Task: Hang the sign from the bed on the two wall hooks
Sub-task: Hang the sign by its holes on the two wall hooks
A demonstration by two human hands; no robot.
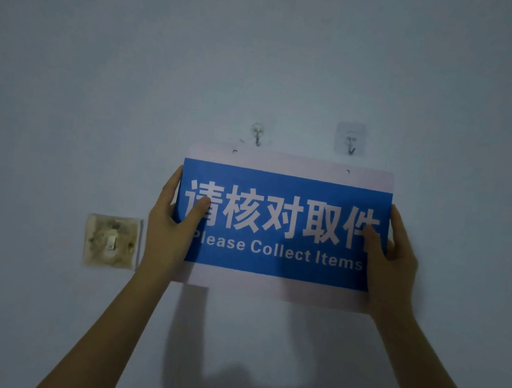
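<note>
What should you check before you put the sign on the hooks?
1. Both hands hold the sign: ok, left hand and right hand grip its sides.
2. Both hooks there: ok, left hook, right hook.
3. Left hole and right hole clear: ok.
4. Holes on hooks: not ok, the sign sits just below them.
5. Holes line up with hooks: not ok, the left hole is left of its hook.
6. Hooks strong enough: cannot tell.

You're indoors, dim room, facing a plain painted wall (105, 41): grimy old wall switch (112, 241), two adhesive hooks (350, 138). Room type can't be told.
</note>
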